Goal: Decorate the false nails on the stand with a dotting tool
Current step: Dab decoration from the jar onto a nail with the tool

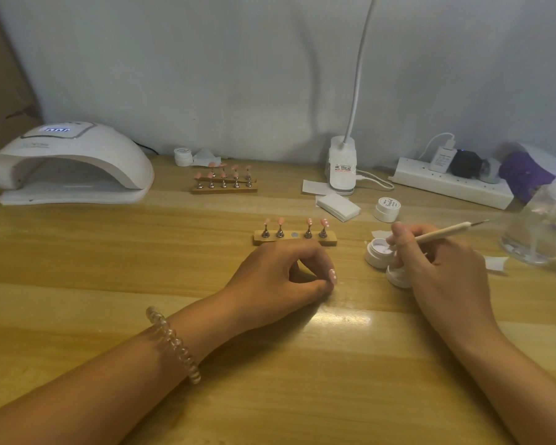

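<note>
On the table (270,364), the stand (331,241) holds 4 pink nails (309,222), 1 middle slot bare. The right hand (443,268), fingers curled, grips the dotting tool (443,232) like a pen, tip in the open pot (377,256), apparently loading gel. The left hand (280,274) pinches the 5th nail (333,275), steadying it for dotting.

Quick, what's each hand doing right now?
Left hand: closed, pinching a pink false nail.
Right hand: closed, holding the dotting tool, tip at the open jar.

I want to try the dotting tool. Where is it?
Head view, right side: the dotting tool is in the right hand, tip over the open jar.
</note>
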Demonstrator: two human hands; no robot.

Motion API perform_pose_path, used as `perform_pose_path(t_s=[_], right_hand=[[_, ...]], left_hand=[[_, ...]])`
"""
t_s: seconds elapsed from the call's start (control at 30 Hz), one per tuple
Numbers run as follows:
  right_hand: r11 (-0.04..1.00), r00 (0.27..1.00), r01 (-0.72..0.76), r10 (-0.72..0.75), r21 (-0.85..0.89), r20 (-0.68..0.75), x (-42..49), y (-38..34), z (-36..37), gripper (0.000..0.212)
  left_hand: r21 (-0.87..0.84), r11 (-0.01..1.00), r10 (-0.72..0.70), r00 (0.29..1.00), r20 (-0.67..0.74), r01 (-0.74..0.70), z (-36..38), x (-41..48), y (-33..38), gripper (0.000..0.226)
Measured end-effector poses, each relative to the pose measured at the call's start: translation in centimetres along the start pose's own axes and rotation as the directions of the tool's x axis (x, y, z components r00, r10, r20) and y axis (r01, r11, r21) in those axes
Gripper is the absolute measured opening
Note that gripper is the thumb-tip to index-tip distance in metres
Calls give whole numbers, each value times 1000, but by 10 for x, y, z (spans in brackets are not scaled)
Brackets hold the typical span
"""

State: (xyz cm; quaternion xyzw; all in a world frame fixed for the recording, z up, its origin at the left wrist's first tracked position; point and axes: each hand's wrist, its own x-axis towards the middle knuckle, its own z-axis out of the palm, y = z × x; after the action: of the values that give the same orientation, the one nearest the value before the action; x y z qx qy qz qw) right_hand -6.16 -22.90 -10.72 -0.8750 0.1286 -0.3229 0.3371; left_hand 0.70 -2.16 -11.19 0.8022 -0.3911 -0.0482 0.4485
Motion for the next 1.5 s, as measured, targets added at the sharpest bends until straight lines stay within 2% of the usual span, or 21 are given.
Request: perform_pose_path(t_s=[0.13,0.23,0.3,0.37,0.43,0.53,0.6,0.7,0.87,1.03,1.5], right_hand=[[1000,1000,0,1,14,-11,1,-1,0,36],[996,995,38,-30,84,-98,-1,-4,-2,38],[984,988,74,-50,160,-148,-3,-9,-4,35],[945,986,85,-33,315,-166,-5,-17,-7,25],[868,993,12,47,496,-107,-10,-27,-9,15],[742,977,-214,180,635,118,-25,-39,-2,15],[698,944,-329,229,636,237,-32,-42,4,18],[705,917,-392,251,591,309,-34,-43,9,19],[761,913,-384,227,523,340,-34,-45,10,16],[780,913,-379,228,497,339,-34,-46,11,21],[809,919,-355,208,469,336,-34,-45,12,18]], left_hand=[[10,1000,1,1000,1,-1,0,0,0,16],[11,1000,-4,1000,-4,4,-1,0,0,18],[9,1000,-13,1000,-5,13,-1,0,0,18],[7,1000,-16,1000,-3,16,-1,0,1,17],[9,1000,-14,1000,-4,14,-1,0,2,18],[16,1000,-20,1000,-14,20,-1,0,2,18],[18,1000,-21,1000,-21,21,-1,0,2,16],[17,1000,-9,999,-32,9,0,-1,2,17],[29,1000,4,999,-41,-3,0,-1,3,21],[29,1000,-1,999,-39,2,0,-1,5,23],[39,999,-10,999,-34,11,0,0,4,20]])
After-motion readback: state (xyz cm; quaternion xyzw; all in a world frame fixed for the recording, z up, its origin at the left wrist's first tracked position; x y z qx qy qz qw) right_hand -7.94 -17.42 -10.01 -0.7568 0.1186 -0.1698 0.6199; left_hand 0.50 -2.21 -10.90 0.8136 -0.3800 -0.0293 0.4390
